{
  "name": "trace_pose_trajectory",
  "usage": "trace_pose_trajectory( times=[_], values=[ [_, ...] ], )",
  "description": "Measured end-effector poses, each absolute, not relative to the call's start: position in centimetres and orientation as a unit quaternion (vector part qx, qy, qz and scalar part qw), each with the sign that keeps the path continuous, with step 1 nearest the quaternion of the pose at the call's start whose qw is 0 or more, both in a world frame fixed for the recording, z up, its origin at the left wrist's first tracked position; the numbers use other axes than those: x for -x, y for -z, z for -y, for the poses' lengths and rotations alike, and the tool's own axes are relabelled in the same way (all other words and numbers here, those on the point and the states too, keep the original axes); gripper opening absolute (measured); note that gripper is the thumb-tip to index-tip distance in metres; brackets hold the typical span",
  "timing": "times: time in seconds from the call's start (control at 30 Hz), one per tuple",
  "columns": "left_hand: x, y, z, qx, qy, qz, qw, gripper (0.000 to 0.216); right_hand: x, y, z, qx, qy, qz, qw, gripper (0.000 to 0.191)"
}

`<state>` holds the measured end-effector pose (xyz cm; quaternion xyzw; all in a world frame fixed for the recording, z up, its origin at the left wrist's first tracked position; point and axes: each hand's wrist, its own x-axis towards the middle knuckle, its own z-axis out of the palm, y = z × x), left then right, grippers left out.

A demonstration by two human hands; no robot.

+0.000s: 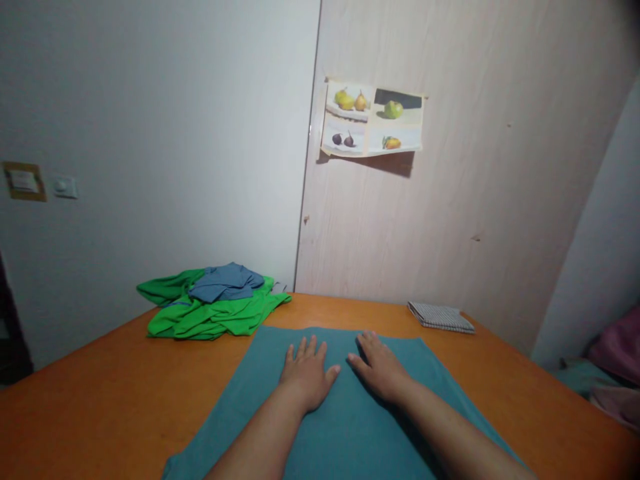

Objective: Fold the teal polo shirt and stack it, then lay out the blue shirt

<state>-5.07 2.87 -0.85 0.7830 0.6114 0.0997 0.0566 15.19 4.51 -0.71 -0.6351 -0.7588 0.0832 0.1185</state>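
Note:
A teal cloth (350,433) lies spread out and mostly smooth across the table, its near part running out of view at the bottom. My left hand (309,375) rests palm down on it with the fingers spread. To the right, my right hand (380,368) also lies on the cloth, palm down and fingers stretched forward, thumb apart. Neither hand holds anything. Whether the cloth is a garment or a plain sheet I cannot tell, as only its far end and sides show.
An orange table (100,400) carries a heap of crumpled green cloth (215,317) with a blue-grey cloth (227,281) on top, back left. A folded striped cloth (441,317) lies back right. Behind stands a wall panel with a fruit picture (373,119). More fabric (617,347) shows far right.

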Motion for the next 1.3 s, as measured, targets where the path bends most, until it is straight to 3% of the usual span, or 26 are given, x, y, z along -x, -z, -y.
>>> trace_pose_trajectory(
  times=[0.2,0.63,1.3],
  values=[
    [5.1,1.6,-3.2,-0.783,-0.089,-0.612,0.067,0.082,-15.4,1.7,-4.3,0.633,-0.086,0.767,0.061,0.083],
    [5.1,1.5,-3.5,-0.781,-0.074,-0.618,0.057,0.080,-22.9,1.9,-5.8,0.712,-0.059,0.697,0.064,0.083],
    [5.2,1.3,-3.4,-0.781,-0.074,-0.617,0.063,0.081,-26.1,2.8,-6.9,0.815,-0.039,0.575,0.062,0.086]
  ],
)
